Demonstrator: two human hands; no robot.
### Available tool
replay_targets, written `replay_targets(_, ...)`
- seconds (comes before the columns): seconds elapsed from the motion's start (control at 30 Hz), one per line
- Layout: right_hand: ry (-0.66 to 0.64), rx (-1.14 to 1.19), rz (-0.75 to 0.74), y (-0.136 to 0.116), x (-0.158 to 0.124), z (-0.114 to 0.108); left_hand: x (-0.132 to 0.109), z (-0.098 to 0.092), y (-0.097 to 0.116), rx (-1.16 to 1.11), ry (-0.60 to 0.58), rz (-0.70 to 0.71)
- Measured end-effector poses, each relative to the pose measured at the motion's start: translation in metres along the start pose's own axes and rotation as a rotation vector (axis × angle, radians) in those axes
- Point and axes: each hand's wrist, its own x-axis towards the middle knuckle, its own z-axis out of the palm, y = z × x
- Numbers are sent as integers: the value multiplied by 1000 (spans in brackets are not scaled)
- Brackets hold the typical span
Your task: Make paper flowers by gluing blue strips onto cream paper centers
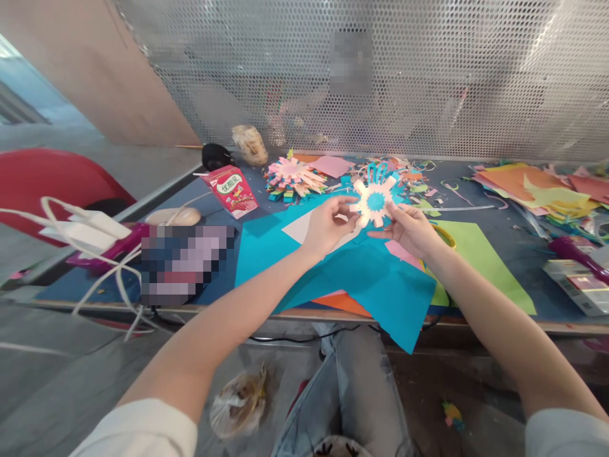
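Lap: jeans (361, 387) and two pale sleeves fill the bottom edge, with a crumpled plastic bag (240, 403) on the floor beside the left knee.
Left hand: the left hand (328, 225) is raised over the table, thumb and fingertips closed on the left petals of the paper flower (375, 202).
Right hand: the right hand (412, 230) pinches the flower's lower right edge, palm turned inward.
Flower's place: held in the air between both hands, above the blue sheet (361, 279) and not touching it.
Flower's lie: a round, flat piece, cream petals around a blue centre, blue loops rising behind; its face tilts towards the camera (no long axis to speak of).
Nearer hand: both grip it, one on each side, so neither is closer; the left sits just lower.
Under the hands: the blue sheet overlaps an orange sheet (345, 303) and hangs past the table (523, 266) edge; a green sheet (480, 260) lies to the right.
Farther back: a finished pink flower (292, 178), a red carton (231, 190), paper scraps, and a stack of coloured paper (537, 187) far right.
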Motion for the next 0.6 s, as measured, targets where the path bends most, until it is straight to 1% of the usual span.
replay_targets(0.13, 139, -42, -104, -8, 3, -5, 4, -1, -2, -83, 5, -53)
replay_targets(0.2, 186, -37, -131, -11, 6, -11, 5, -1, 0, -139, 15, -78)
replay_targets(0.3, 191, -15, -122, -10, 10, -17, 5, -1, 6, -194, 33, -87)
replay_targets(0.4, 190, -27, -105, -6, 13, -18, 4, -1, 9, -198, 19, -88)
replay_targets(0.6, 234, -96, -122, -5, 15, -21, 4, -1, 9, -189, -9, -71)
